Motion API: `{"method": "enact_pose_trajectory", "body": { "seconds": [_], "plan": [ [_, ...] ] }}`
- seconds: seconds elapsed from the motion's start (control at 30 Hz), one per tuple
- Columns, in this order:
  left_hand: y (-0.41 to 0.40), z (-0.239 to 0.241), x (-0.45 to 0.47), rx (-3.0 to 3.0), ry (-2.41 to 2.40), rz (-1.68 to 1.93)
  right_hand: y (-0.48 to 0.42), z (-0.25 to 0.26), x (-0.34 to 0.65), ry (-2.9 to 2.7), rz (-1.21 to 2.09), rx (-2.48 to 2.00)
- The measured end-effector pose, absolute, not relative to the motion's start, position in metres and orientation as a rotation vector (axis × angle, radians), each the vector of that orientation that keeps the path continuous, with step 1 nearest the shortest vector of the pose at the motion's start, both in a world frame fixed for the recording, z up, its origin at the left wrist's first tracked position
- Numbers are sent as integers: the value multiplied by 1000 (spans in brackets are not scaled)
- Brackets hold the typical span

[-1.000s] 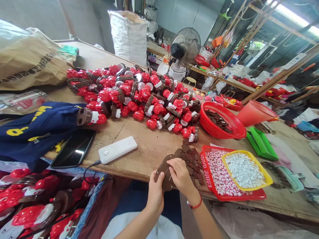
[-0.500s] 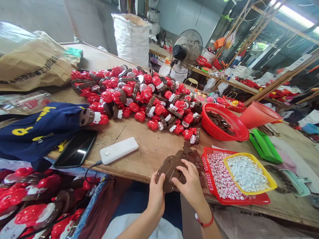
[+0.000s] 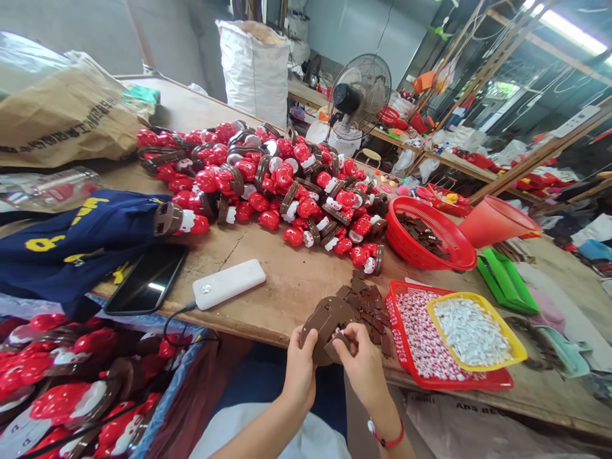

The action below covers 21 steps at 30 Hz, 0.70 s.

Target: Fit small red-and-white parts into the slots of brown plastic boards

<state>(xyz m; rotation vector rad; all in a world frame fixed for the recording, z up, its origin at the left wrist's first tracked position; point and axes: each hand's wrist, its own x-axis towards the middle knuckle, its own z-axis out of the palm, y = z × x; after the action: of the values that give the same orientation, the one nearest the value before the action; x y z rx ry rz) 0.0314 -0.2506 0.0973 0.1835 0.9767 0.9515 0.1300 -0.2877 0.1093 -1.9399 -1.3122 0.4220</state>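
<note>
My left hand (image 3: 301, 370) is closed around the near left side of a brown plastic toy base (image 3: 321, 319), thumb on top. Between the thumb and fingers of my right hand (image 3: 362, 363) is a small brown cover (image 3: 336, 348), tilted up at the base's near right side. Little pinkish-white bits show by my right fingertips, too small to name. The toy's other side is hidden underneath. Just beyond my hands, loose flat brown pieces (image 3: 370, 307) lie heaped on the wooden table (image 3: 282, 290).
Red-and-brown toys (image 3: 282, 185) are piled behind. At right stand a red tray (image 3: 400, 341) of small beads, a yellow tray (image 3: 520, 349) of white pieces and a red basket (image 3: 466, 256). A white power bank (image 3: 234, 282) and black phone (image 3: 148, 280) lie left.
My right hand has gone from fingers spread over the base to pinching the small brown cover, now tilted up. My left hand keeps its hold.
</note>
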Motion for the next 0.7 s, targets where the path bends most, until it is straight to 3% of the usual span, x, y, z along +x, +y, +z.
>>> {"method": "enact_pose_trajectory", "body": {
  "seconds": [0.37,0.6,0.7],
  "plan": [
    [-252,94,31,185,988,941,-280,105,145,-1248,643,-1860],
    [-254,93,31,195,988,923,-284,104,143,-1414,291,-1900],
    [-254,93,30,210,970,922,-286,98,145,-1357,303,-1918]
  ]
}}
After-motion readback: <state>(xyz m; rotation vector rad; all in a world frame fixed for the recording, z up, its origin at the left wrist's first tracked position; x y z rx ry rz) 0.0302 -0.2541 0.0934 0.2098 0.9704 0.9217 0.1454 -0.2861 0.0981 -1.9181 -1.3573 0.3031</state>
